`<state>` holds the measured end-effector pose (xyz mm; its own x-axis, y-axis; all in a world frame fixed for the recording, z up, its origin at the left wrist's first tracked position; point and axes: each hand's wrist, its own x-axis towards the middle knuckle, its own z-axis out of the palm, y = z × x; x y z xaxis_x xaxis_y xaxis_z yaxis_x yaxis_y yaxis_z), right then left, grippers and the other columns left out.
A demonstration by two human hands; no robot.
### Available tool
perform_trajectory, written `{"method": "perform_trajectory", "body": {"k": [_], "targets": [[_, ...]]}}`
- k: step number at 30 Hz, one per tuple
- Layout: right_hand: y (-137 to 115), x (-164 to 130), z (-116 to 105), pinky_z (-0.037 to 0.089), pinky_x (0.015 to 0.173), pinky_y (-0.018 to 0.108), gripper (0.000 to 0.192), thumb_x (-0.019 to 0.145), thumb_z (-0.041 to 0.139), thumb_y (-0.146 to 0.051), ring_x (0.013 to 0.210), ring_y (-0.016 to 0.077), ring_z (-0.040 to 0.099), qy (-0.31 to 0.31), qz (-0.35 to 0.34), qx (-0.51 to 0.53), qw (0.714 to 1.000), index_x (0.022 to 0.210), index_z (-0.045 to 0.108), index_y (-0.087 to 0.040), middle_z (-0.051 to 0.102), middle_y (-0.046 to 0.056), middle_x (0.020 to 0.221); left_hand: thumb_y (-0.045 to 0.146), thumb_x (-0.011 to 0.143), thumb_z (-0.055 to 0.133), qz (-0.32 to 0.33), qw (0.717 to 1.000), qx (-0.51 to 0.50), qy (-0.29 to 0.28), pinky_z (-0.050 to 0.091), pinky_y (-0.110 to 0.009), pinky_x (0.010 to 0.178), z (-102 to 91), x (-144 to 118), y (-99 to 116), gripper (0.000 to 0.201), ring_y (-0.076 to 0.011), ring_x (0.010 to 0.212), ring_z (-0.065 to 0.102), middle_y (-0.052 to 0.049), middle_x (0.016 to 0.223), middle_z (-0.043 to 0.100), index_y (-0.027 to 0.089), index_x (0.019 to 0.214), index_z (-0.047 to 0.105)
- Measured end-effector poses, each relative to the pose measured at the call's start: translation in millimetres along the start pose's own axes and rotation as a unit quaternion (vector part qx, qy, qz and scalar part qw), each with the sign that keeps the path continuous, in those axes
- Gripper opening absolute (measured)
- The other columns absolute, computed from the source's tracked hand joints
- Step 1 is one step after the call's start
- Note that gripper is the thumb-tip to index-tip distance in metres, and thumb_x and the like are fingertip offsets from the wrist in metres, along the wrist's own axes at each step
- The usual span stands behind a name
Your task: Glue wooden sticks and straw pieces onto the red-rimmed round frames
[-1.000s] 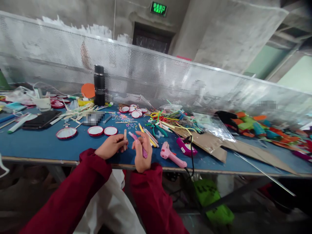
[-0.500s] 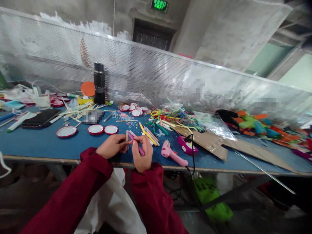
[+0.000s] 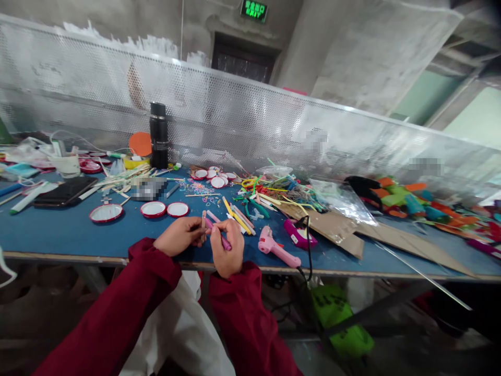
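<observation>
My left hand (image 3: 180, 236) is closed, pinching a small flat wooden stick (image 3: 204, 217) that stands up from its fingertips. Held like a pen in my right hand (image 3: 227, 248) is a purple marker (image 3: 226, 243); its front end reaches the stick, though whether they touch I cannot tell. Both hands are over the table's front edge. Just beyond them lies a pink marker (image 3: 213, 215), and several yellow and pale markers (image 3: 238, 216) rest to the right. A pink glue gun (image 3: 277, 249) lies right of my right hand.
White-faced lids with red rims (image 3: 153, 209) lie left of my hands on the blue table (image 3: 58, 230). Behind are a black bottle (image 3: 158, 134), small coloured bits (image 3: 199, 187) and tangled pipe cleaners (image 3: 287, 185). Cardboard (image 3: 415, 248) and a purple device (image 3: 299, 234) with a black cable are rightward.
The purple marker's front end has shifted slightly left, closer to the wooden stick. My hands otherwise stay in nearly the same place, with the same grips.
</observation>
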<state>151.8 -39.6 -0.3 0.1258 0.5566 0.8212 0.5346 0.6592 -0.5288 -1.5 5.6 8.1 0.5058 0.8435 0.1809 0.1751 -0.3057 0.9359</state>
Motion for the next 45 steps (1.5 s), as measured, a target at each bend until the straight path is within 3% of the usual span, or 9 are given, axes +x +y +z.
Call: {"method": "perform_trajectory", "body": {"k": [16, 24, 45], "targets": [[4.3, -1.5, 1.7, 0.045, 0.077, 0.033, 0.015, 0.091, 0.051, -0.023, 0.075, 0.017, 0.057, 0.017, 0.02, -0.025, 0.999, 0.077, 0.057, -0.022, 0.063, 0.0, 0.074, 0.047, 0.086, 0.061, -0.008, 1.0, 0.0, 0.004, 0.049, -0.025, 0.059, -1.0, 1.5, -3.4, 0.031, -0.0126, 0.06, 0.059, 0.0, 0.072, 0.063, 0.017, 0.081, 0.059], [1.8, -0.7, 1.5, 0.044, 0.079, 0.033, 0.012, 0.09, 0.052, -0.02, 0.077, 0.0168, 0.059, 0.003, -0.014, -0.013, 1.0, 0.08, 0.056, -0.022, 0.067, 0.0, 0.075, 0.046, 0.085, 0.062, -0.002, 1.0, -0.002, 0.001, 0.049, -0.024, 0.059, -0.7, 1.8, -4.6, 0.029, -0.0127, 0.061, 0.059, 0.001, 0.071, 0.063, 0.017, 0.08, 0.058], [3.4, -1.4, 2.5, 0.044, 0.081, 0.034, 0.012, 0.09, 0.051, -0.021, 0.076, 0.0168, 0.058, 0.011, -0.011, -0.032, 0.999, 0.079, 0.055, -0.022, 0.064, 0.0, 0.075, 0.051, 0.085, 0.061, -0.008, 1.0, -0.004, 0.002, 0.05, -0.025, 0.06, -1.2, 1.4, -3.9, 0.034, -0.0134, 0.062, 0.06, 0.0, 0.074, 0.064, 0.017, 0.084, 0.06]]}}
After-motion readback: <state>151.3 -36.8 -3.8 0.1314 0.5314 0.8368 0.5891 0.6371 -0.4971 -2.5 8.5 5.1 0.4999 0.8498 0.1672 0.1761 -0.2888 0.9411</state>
